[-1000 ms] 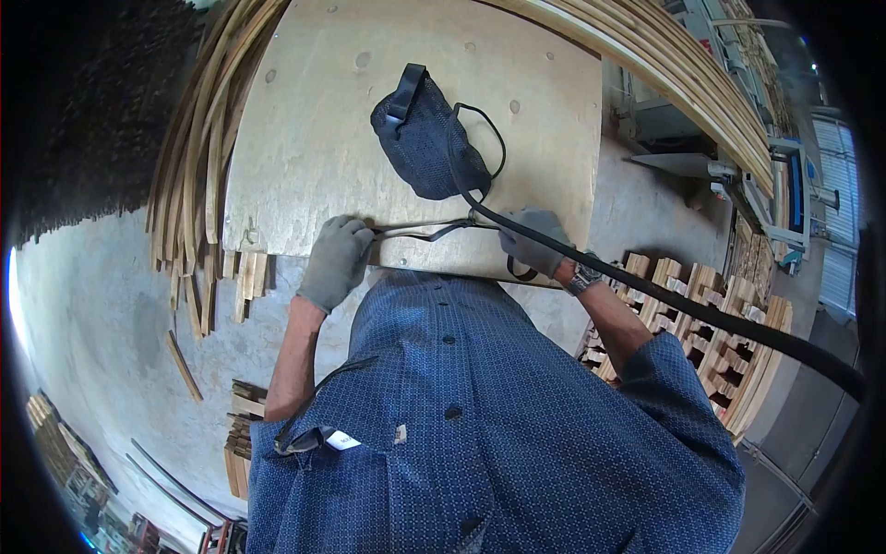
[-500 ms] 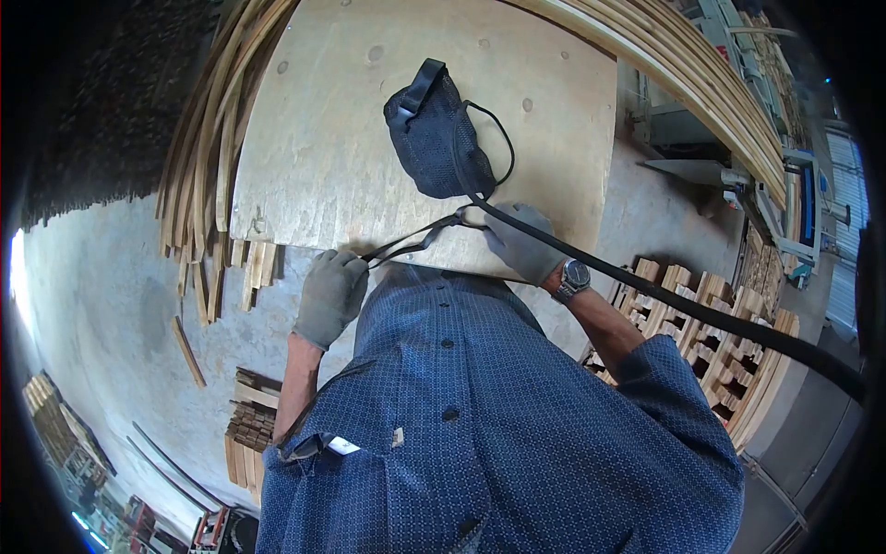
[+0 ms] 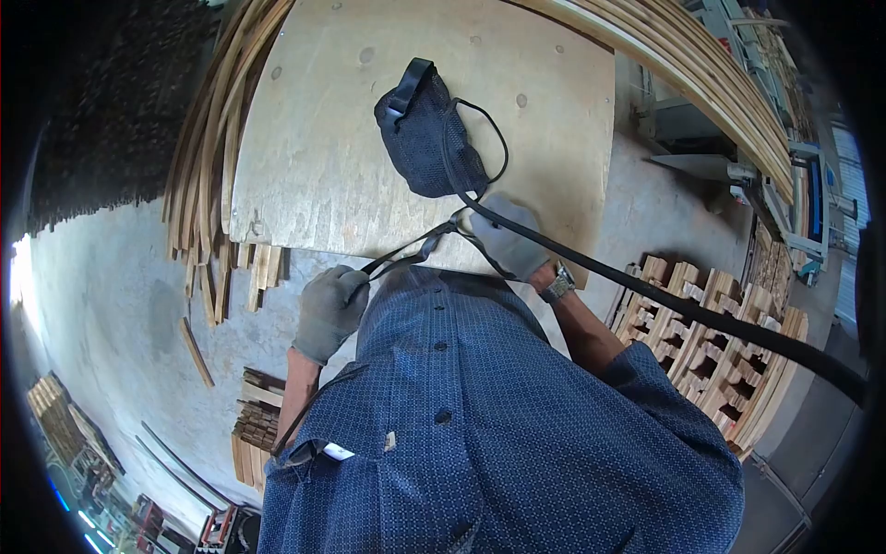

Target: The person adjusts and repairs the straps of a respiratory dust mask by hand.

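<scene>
My left hand [image 3: 332, 309], in a grey glove, is closed on a thin black strap [image 3: 406, 254] at the front edge of the plywood board. My right hand [image 3: 506, 238], also gloved and wearing a metal wristwatch [image 3: 559, 282], pinches the same strap near a twisted or knotted spot; its fingertips are partly hidden. Between the two hands the strap runs doubled. Just beyond them a black mesh pouch [image 3: 426, 143] with a buckled band and a cord loop lies on the board. A thick black cord [image 3: 646, 288] crosses over my right hand.
The plywood board [image 3: 314, 157] forms the work surface. Long wooden strips [image 3: 210, 138] line its left side, and more strips [image 3: 688, 69] run along the upper right. Stacked notched wood pieces [image 3: 711, 346] stand at right. Machine frames are behind, and a loose stick [image 3: 196, 351] lies on the floor.
My right hand has shifted slightly left and turned, showing more of its back, with the strap now passing below it. My left hand has dropped a little, still gripping the strap.
</scene>
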Available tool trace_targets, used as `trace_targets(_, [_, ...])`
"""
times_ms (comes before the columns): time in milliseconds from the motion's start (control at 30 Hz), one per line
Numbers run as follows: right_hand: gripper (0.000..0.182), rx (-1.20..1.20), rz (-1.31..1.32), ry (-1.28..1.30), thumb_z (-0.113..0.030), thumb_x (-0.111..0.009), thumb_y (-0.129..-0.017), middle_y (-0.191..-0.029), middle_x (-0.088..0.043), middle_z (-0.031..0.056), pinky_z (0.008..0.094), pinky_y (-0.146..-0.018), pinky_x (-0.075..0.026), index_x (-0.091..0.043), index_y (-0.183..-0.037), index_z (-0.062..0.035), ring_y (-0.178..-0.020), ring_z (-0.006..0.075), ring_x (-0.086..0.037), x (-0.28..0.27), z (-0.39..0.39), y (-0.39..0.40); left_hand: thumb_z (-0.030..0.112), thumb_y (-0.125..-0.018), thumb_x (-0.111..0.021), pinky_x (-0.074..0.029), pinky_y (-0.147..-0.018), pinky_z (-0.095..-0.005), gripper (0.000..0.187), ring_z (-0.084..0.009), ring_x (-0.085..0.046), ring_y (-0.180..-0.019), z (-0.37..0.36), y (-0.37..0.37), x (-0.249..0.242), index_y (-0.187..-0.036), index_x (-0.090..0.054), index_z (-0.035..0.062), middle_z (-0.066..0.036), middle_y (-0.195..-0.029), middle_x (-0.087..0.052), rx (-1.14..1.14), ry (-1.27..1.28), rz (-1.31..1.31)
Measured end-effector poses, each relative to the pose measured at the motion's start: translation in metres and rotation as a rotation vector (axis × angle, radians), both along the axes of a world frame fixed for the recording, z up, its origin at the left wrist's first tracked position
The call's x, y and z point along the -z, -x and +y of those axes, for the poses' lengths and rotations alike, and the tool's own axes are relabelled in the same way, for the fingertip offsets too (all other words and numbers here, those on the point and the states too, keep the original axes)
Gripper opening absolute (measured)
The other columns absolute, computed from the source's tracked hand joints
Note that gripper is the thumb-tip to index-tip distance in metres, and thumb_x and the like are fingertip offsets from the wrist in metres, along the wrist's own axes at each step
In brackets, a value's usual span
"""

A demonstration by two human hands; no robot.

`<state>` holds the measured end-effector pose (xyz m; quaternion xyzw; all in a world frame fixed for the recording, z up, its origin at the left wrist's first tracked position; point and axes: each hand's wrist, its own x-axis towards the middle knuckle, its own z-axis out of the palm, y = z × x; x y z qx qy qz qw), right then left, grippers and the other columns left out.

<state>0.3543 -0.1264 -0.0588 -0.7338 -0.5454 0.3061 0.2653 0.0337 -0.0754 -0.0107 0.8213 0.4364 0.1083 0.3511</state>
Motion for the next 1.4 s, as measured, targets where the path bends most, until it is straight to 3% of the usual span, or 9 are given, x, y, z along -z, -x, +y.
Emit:
trace_targets(200, [0.018,-0.157,-0.149,-0.014,-0.028,-0.067,-0.093,-0.074,-0.067,0.0142,0.0483,-0.063,-0.051,-0.065,-0.091,-0.0104,-0.070,0.0349,-0.068,-0.025,-0.001,0.001,0.005,-0.085,-0.073,-0.055,-0.065,-0.0346,0.014,-0.0280,-0.071,-0.073,-0.011,-0.004,-0.008,-0.098,-0.074,0.0008,-0.015,-0.089,-0.072,-0.074,0.083,0.001])
trace_targets(367, [0.021,-0.297,-0.117,-0.027,-0.028,-0.061,-0.096,-0.083,-0.070,0.0140,0.0467,-0.064,-0.053,-0.067,-0.095,-0.0075,-0.073,0.0348,-0.068,-0.036,-0.019,0.024,0.011,-0.084,-0.074,-0.055,-0.067,-0.0388,0.011,-0.0321,-0.071,-0.076,-0.013,-0.014,-0.015,-0.094,-0.076,0.0048,-0.013,-0.087,-0.072,-0.145,0.148,-0.009])
trace_targets(500, [0.029,0.007,0.402,0.154,-0.029,-0.069,-0.095,-0.086,-0.069,0.0117,0.0380,-0.063,-0.051,-0.067,-0.099,-0.0006,-0.070,0.0202,-0.067,-0.024,-0.034,0.055,0.012,-0.085,-0.075,-0.055,-0.067,-0.0373,0.012,-0.0308,-0.071,-0.075,-0.012,-0.012,-0.019,-0.094,-0.076,0.0036,-0.014,-0.088,-0.073,-0.114,0.198,-0.057])
trace_targets(567, [0.030,0.126,0.442,0.168,-0.031,-0.068,-0.095,-0.082,-0.068,0.0139,0.0374,-0.064,-0.052,-0.067,-0.101,-0.0013,-0.068,0.0198,-0.065,-0.014,-0.036,0.067,0.011,-0.085,-0.074,-0.055,-0.067,-0.0373,0.012,-0.0304,-0.071,-0.076,-0.012,-0.010,-0.016,-0.094,-0.076,0.0031,-0.014,-0.089,-0.073,-0.091,0.212,-0.095])
trace_targets(633, [0.033,0.435,0.832,0.572,-0.031,-0.069,-0.095,-0.085,-0.068,0.0145,0.0374,-0.068,-0.052,-0.067,-0.103,0.0005,-0.073,0.0204,-0.066,-0.035,-0.026,0.073,0.010,-0.085,-0.073,-0.056,-0.068,-0.0373,0.012,-0.0301,-0.072,-0.077,-0.011,-0.008,-0.017,-0.095,-0.075,0.0025,-0.014,-0.089,-0.073,-0.063,0.230,-0.132])
trace_targets(700, [0.030,0.499,0.835,0.483,-0.029,-0.069,-0.094,-0.085,-0.069,0.0152,0.0394,-0.068,-0.052,-0.066,-0.102,-0.0005,-0.071,0.0266,-0.066,-0.022,-0.028,0.084,0.008,-0.085,-0.072,-0.056,-0.070,-0.0373,0.012,-0.0296,-0.072,-0.078,-0.010,-0.008,-0.017,-0.096,-0.075,0.0021,-0.015,-0.091,-0.073,-0.016,0.307,-0.126])
trace_targets(800, [0.018,0.226,0.175,-0.016,-0.021,-0.064,-0.092,-0.083,-0.068,0.0219,0.0494,-0.062,-0.051,-0.066,-0.099,-0.0046,-0.066,0.0398,-0.064,0.006,-0.039,0.096,0.006,-0.083,-0.073,-0.054,-0.066,-0.0331,0.012,-0.0251,-0.071,-0.073,-0.010,-0.007,-0.006,-0.094,-0.075,0.0012,-0.014,-0.087,-0.072,0.085,0.240,-0.175])
trace_targets(900, [0.019,0.200,-0.001,0.136,-0.024,-0.064,-0.092,-0.077,-0.067,0.0191,0.0483,-0.061,-0.050,-0.065,-0.090,-0.0049,-0.066,0.0377,-0.066,-0.022,-0.044,0.107,0.007,-0.082,-0.074,-0.055,-0.067,-0.0342,0.013,-0.0270,-0.072,-0.075,-0.007,-0.008,0.002,-0.094,-0.076,0.0027,-0.013,-0.088,-0.073,0.157,0.222,-0.170])
trace_targets(1400, [0.027,-0.305,0.033,0.231,-0.033,-0.058,-0.092,-0.075,-0.068,0.0184,0.0535,-0.068,-0.051,-0.068,-0.087,-0.0083,-0.071,0.0404,-0.067,-0.062,-0.048,0.131,0.005,-0.083,-0.072,-0.054,-0.065,-0.0356,0.011,-0.0292,-0.071,-0.075,0.027,0.006,-0.009,-0.092,-0.073,-0.0002,-0.017,-0.087,-0.072,0.273,0.213,-0.181])
